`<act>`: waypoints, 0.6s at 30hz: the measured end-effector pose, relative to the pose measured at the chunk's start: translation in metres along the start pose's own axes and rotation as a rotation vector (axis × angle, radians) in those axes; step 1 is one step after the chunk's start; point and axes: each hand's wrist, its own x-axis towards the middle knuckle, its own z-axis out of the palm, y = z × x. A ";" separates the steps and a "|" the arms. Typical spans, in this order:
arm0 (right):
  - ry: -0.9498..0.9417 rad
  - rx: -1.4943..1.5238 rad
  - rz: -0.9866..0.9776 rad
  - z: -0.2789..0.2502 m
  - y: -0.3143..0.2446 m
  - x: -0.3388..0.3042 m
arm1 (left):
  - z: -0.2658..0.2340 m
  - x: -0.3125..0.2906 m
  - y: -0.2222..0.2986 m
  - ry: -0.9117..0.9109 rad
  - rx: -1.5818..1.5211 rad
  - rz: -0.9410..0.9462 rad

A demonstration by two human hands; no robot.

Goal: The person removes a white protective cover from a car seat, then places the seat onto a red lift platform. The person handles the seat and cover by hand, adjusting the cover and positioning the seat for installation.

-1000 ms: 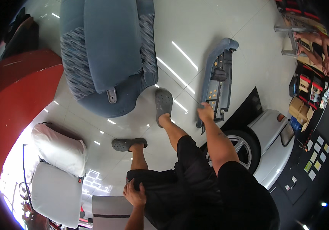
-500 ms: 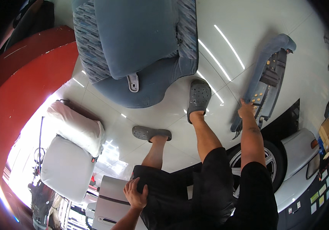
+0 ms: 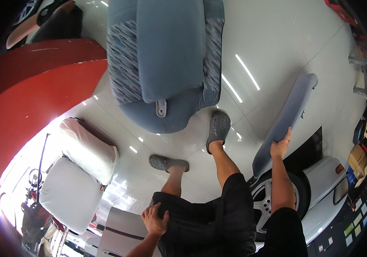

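- Lying to the right of the feet: one long, narrow, grey-blue upholstered panel [image 3: 284, 122], smooth face shown, set aslant, its near end seen beside the car wheel.
- Right hand [image 3: 280, 147]: placed at the panel's right-hand edge, about midway along; fingers closed over that edge, one stretched forward along it; the edge is held, fingertips beneath being hidden.
- Left hand [image 3: 155, 219]: rested on the left thigh, over black fabric shorts [image 3: 200, 222]; fingers loosely spread and bent, nothing held.
- Footwear: two dark grey perforated clogs [image 3: 219, 128], worn well apart on glossy pale floor tiles [image 3: 273, 38].
- Ahead: one large blue-grey fabric vehicle seat [image 3: 170, 51], streaked patterned bands at both sides; a pale grey oval fitting [image 3: 161, 109] is set near its front edge.
- Left: one curved glossy red panel [image 3: 63, 77]; below it, a plump white covered cushion [image 3: 90, 145], placed against a pale grey padded seat [image 3: 70, 192].
- Right: one silver car body [image 3: 324, 180], fitted with a silver spoked wheel [image 3: 264, 204], partly hidden by the right arm; a brown cardboard box [image 3: 358, 159] is seen beyond.
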 end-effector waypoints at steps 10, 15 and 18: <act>-0.325 0.937 -0.246 -0.210 -0.170 -0.094 | 0.012 -0.017 -0.001 0.009 -0.089 -0.005; -0.405 0.944 -0.521 -0.263 -0.288 -0.123 | 0.013 -0.027 -0.006 0.014 -0.115 0.003; -0.530 1.079 -0.610 -0.270 -0.350 -0.141 | 0.013 -0.038 -0.009 0.024 -0.135 -0.011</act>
